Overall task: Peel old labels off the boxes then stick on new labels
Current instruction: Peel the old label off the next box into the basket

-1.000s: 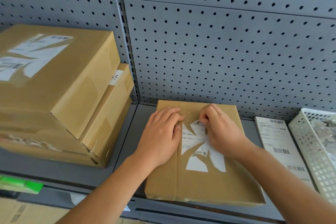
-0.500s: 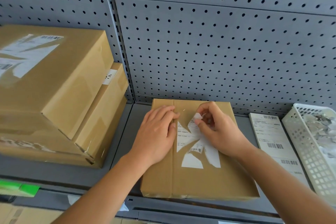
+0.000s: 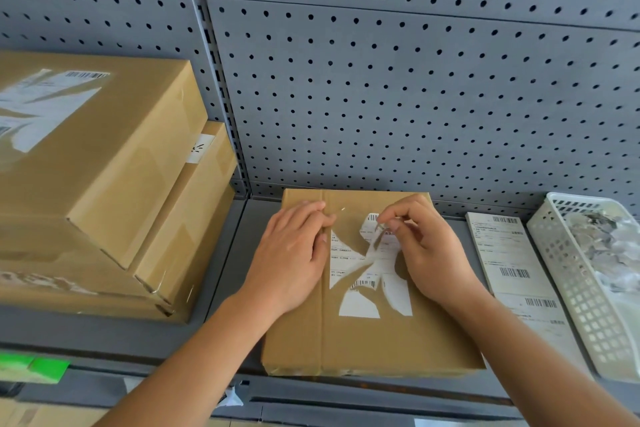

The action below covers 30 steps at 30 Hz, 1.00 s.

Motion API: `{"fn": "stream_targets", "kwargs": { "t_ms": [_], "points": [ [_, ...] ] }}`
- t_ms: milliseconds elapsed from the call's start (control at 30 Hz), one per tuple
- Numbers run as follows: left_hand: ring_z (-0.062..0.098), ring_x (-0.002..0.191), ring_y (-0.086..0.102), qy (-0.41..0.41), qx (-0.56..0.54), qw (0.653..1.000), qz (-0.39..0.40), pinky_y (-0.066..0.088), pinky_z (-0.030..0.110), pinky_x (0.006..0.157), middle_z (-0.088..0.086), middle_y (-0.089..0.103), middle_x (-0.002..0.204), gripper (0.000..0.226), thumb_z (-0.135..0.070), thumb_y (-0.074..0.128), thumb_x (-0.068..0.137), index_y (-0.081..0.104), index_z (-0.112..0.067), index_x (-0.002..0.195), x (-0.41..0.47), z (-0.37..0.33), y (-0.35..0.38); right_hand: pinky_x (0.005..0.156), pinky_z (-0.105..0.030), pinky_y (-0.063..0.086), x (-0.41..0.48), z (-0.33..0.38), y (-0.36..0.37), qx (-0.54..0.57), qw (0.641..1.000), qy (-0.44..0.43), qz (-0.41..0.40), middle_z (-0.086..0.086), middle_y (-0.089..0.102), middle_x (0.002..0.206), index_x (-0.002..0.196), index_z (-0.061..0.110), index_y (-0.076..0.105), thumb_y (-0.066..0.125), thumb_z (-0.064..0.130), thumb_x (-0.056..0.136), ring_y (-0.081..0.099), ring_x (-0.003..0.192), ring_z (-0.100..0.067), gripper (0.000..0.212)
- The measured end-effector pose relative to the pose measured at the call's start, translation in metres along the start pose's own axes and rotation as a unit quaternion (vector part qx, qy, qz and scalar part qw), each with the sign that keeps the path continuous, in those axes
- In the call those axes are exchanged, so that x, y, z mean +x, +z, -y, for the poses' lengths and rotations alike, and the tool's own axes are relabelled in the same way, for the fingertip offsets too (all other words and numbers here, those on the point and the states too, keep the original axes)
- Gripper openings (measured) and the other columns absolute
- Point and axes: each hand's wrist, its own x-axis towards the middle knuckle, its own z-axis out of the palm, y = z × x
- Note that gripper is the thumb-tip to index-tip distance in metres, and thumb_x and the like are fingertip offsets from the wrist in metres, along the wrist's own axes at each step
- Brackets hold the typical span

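Head view: a box [image 3: 363, 343] lies flat on the shelf [image 3: 228, 253] against the pegboard [image 3: 381, 97]. The left hand [image 3: 294, 260] presses on the box top with fingers fairly straight. The right hand [image 3: 433, 253] pinches a lifted strip of the torn label [image 3: 367, 274], which is partly stuck to the box top. Label sheets [image 3: 512, 263] lie to the right, beside a basket [image 3: 581, 288], and stacked boxes [image 3: 104, 166] stand at left.

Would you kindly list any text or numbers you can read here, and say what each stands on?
Nothing can be quoted.
The old label on the middle box: barcodes and print, too small to read.
The label sheet beside the white basket: barcodes and print, too blurred.
The ripped label on the top stacked box: barcode, print unreadable.
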Motion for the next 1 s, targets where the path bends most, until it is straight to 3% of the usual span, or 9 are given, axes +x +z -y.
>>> {"fn": "stream_targets", "kwargs": {
  "t_ms": [133,267,433,567,667,767,833,900,1000],
  "points": [
    [0.007,0.143,0.032,0.0,0.002,1.0,0.001,0.02,0.033,0.122,-0.012,0.047,0.148,0.032,-0.025,0.04,0.104,0.059,-0.023,0.13,0.0,0.0,0.0,0.082,-0.012,0.041,0.0,0.0,-0.002,0.032,0.998,0.024,-0.045,0.004,0.059,0.099,0.093,0.025,0.063,0.052,-0.001,0.099,0.059,0.094,-0.007,0.029],
    [0.007,0.143,0.033,0.0,0.004,1.0,0.003,0.022,0.036,0.122,-0.012,0.047,0.148,0.034,-0.027,0.039,0.104,0.059,-0.023,0.131,0.0,0.001,0.001,0.087,-0.038,0.056,-0.002,-0.003,0.001,0.1,0.991,0.06,-0.068,-0.005,0.065,0.102,0.095,0.021,0.061,0.046,0.003,0.103,0.068,0.096,-0.021,0.025],
    [0.006,0.143,0.031,-0.003,0.006,1.0,0.005,0.02,0.034,0.123,-0.013,0.045,0.148,0.033,-0.027,0.041,0.104,0.058,-0.024,0.132,0.0,0.002,0.001,0.075,-0.042,0.061,0.007,0.014,-0.007,0.249,0.953,0.128,-0.114,-0.008,0.064,0.076,0.101,0.006,0.055,0.039,0.007,0.107,0.074,0.083,-0.031,0.017],
    [0.005,0.144,0.03,-0.005,0.006,1.0,0.006,0.017,0.03,0.123,-0.015,0.045,0.149,0.034,-0.028,0.04,0.105,0.057,-0.026,0.133,0.0,0.001,0.002,0.07,-0.041,0.06,0.011,0.019,-0.012,0.239,0.952,0.162,-0.103,-0.008,0.065,0.082,0.099,0.011,0.066,0.047,0.004,0.103,0.068,0.068,-0.024,0.021],
    [0.003,0.144,0.028,-0.006,0.005,1.0,0.01,0.015,0.029,0.123,-0.016,0.043,0.149,0.035,-0.029,0.038,0.105,0.057,-0.027,0.134,0.0,0.001,0.001,0.082,-0.036,0.057,0.008,0.021,-0.011,0.238,0.951,0.192,-0.035,-0.004,0.07,0.081,0.107,0.012,0.07,0.054,0.006,0.1,0.066,0.073,-0.018,0.018],
    [0.003,0.145,0.028,-0.009,0.003,1.0,0.01,0.016,0.03,0.124,-0.016,0.043,0.149,0.033,-0.027,0.039,0.105,0.057,-0.027,0.134,0.0,0.001,0.0,0.072,-0.023,0.05,0.004,0.022,-0.013,0.223,0.951,0.215,0.017,-0.003,0.063,0.082,0.115,0.023,0.069,0.066,0.019,0.094,0.062,0.079,-0.01,0.021],
    [0.003,0.145,0.027,-0.011,0.003,1.0,0.011,0.016,0.031,0.124,-0.016,0.043,0.15,0.033,-0.027,0.041,0.105,0.056,-0.028,0.134,0.0,0.001,0.0,0.076,-0.027,0.049,0.003,0.019,-0.013,0.204,0.954,0.218,0.03,-0.007,0.059,0.089,0.115,0.029,0.068,0.074,0.026,0.088,0.058,0.084,-0.012,0.028],
    [0.003,0.145,0.028,-0.012,0.004,1.0,0.01,0.017,0.032,0.124,-0.016,0.043,0.15,0.032,-0.027,0.041,0.106,0.056,-0.028,0.134,0.0,0.001,0.0,0.082,-0.032,0.047,0.003,0.017,-0.012,0.197,0.957,0.211,0.032,-0.008,0.056,0.092,0.114,0.031,0.068,0.078,0.024,0.085,0.056,0.085,-0.016,0.032],
    [0.004,0.144,0.028,-0.013,0.003,1.0,0.012,0.018,0.033,0.124,-0.016,0.043,0.15,0.033,-0.028,0.04,0.105,0.057,-0.028,0.134,0.0,0.0,0.0,0.077,-0.024,0.049,0.002,0.017,-0.011,0.183,0.963,0.194,0.02,-0.004,0.059,0.081,0.111,0.028,0.07,0.073,0.014,0.089,0.059,0.077,-0.014,0.026]
  ]
}}
